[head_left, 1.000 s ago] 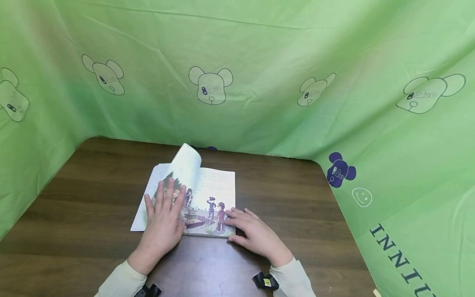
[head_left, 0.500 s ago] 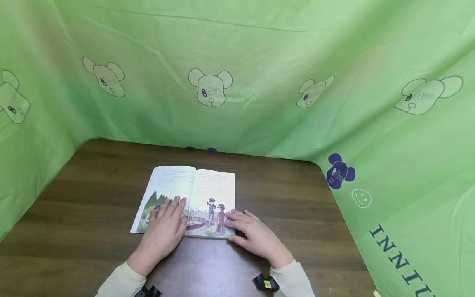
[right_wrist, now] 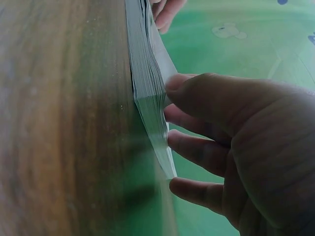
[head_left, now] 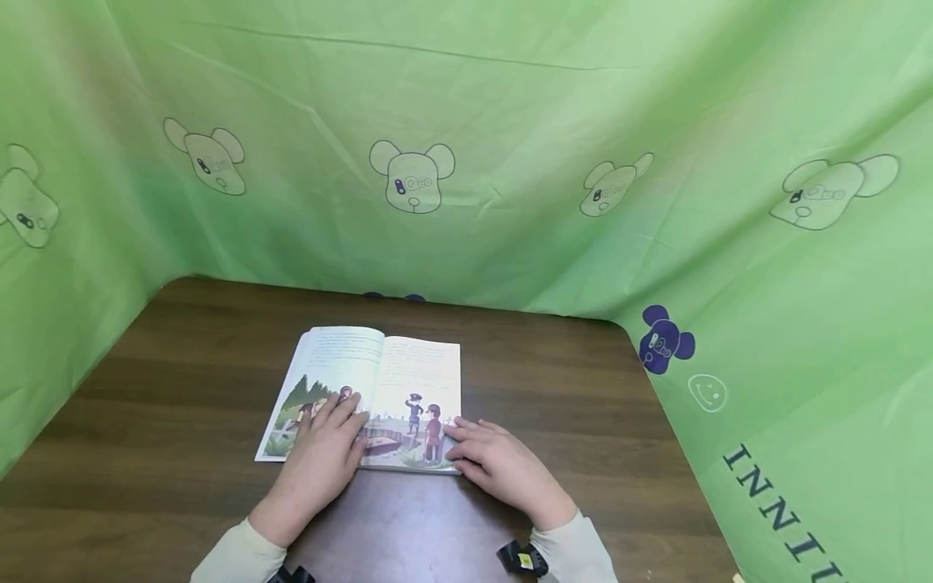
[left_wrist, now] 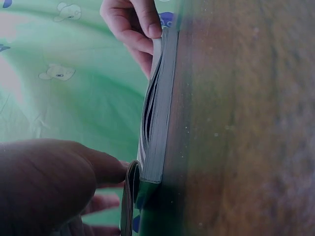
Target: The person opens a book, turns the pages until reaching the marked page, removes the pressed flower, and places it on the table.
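Note:
An illustrated book point(head_left: 419, 364) lies spread on the table, text above and coloured pictures below. My left hand point(head_left: 321, 457) rests on the lower left page, fingers extended and partly covering the picture. At the lower right corner, my right hand point(head_left: 506, 470) touches the page margin with its fingertips, the thumb close to the index finger. The right wrist view has the right thumb point(right_wrist: 179, 83) on the corner of the page block point(right_wrist: 145, 69) and the other fingertips along its side edge. From the left wrist, slight gaps show between pages point(left_wrist: 160, 108) at the bottom edge.
The brown wooden table point(head_left: 568, 380) extends around the book. A green cloth point(head_left: 496, 235) printed with bear heads hangs behind the table and along both sides. Black wrist cameras point(head_left: 522, 559) sit at the sleeve cuffs.
A page that stood curled up under the left hand now lies flat on the left side. The left hand has drawn slightly toward the body. The right thumb has moved up nearer the index finger.

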A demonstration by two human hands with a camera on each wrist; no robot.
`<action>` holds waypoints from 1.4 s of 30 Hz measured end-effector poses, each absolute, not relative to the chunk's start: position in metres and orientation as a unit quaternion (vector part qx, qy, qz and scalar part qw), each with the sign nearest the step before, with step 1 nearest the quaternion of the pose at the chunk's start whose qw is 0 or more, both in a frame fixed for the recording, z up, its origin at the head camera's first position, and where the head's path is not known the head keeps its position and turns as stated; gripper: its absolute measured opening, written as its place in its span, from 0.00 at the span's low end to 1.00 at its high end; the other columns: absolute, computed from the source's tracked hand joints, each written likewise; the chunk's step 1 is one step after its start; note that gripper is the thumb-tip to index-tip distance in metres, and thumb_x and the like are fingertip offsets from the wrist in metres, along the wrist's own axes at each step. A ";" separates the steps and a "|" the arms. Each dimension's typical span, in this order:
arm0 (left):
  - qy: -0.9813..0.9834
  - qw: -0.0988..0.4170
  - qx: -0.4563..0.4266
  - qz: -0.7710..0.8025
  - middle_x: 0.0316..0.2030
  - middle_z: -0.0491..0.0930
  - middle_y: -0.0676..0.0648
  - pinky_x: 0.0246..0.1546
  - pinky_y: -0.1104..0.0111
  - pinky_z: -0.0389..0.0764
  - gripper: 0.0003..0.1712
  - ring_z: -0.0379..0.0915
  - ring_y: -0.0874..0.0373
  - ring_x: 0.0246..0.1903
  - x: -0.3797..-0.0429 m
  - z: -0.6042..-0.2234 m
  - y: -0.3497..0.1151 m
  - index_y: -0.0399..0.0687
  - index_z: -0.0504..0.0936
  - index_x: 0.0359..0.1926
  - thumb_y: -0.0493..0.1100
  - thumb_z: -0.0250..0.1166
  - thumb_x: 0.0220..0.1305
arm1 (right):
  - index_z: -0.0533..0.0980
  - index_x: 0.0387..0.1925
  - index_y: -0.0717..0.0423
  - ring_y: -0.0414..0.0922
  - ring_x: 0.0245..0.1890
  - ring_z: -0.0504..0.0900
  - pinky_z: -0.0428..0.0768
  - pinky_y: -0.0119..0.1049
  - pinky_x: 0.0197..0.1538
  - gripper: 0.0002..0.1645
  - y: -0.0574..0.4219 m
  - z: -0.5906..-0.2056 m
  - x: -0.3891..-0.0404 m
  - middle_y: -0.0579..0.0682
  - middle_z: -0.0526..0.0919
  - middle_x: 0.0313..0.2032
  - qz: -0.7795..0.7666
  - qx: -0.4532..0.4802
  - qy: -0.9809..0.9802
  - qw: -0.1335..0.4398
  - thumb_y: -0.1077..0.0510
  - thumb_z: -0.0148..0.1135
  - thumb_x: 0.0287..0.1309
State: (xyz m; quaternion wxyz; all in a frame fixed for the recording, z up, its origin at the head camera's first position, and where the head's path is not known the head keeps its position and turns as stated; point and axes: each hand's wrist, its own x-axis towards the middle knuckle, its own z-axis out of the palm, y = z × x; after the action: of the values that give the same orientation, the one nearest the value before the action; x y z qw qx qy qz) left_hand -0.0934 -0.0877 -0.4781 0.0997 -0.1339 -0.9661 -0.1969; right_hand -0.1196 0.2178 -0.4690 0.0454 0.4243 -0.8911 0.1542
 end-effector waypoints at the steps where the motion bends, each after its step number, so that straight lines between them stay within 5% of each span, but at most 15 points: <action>1: -0.964 0.106 -0.147 -0.197 0.69 0.74 0.41 0.65 0.29 0.62 0.19 0.63 0.35 0.72 -0.093 -0.478 -0.088 0.45 0.85 0.57 0.42 0.69 0.66 | 0.86 0.44 0.45 0.50 0.67 0.77 0.73 0.57 0.68 0.07 0.217 -0.469 -0.120 0.49 0.82 0.63 0.154 0.428 -0.889 0.051 0.56 0.69 0.65; 7: -0.952 0.104 -0.215 -0.192 0.66 0.78 0.46 0.66 0.31 0.61 0.17 0.65 0.37 0.71 -0.094 -0.479 -0.089 0.52 0.87 0.54 0.40 0.70 0.65 | 0.85 0.40 0.46 0.50 0.65 0.79 0.76 0.56 0.65 0.05 0.216 -0.469 -0.121 0.50 0.84 0.61 0.147 0.437 -0.884 0.070 0.58 0.70 0.63; 18: -0.952 0.049 -0.228 -0.199 0.65 0.79 0.51 0.70 0.30 0.53 0.23 0.57 0.38 0.75 -0.090 -0.482 -0.084 0.60 0.87 0.57 0.56 0.73 0.62 | 0.83 0.45 0.48 0.49 0.61 0.83 0.79 0.53 0.62 0.06 0.218 -0.471 -0.116 0.49 0.86 0.57 0.178 0.405 -0.894 0.076 0.60 0.64 0.68; 32: -0.959 0.048 -0.200 -0.193 0.65 0.79 0.51 0.67 0.27 0.53 0.20 0.55 0.39 0.76 -0.094 -0.475 -0.084 0.62 0.87 0.56 0.55 0.72 0.64 | 0.82 0.53 0.47 0.42 0.56 0.86 0.82 0.42 0.59 0.12 0.212 -0.465 -0.124 0.43 0.89 0.51 0.174 0.369 -0.909 0.088 0.56 0.63 0.70; 42: -0.961 0.049 -0.198 -0.189 0.64 0.80 0.51 0.66 0.26 0.55 0.16 0.57 0.39 0.75 -0.093 -0.475 -0.084 0.62 0.88 0.56 0.52 0.69 0.68 | 0.80 0.50 0.49 0.41 0.49 0.88 0.84 0.42 0.53 0.12 0.209 -0.465 -0.123 0.43 0.89 0.48 0.200 0.358 -0.904 0.123 0.58 0.67 0.67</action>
State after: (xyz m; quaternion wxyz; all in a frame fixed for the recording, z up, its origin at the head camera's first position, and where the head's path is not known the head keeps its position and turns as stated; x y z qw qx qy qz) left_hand -0.0932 -0.0840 -0.4746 0.0486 -0.1978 -0.9606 -0.1890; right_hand -0.1226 0.2094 -0.4651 0.1230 0.3578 -0.9038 0.2000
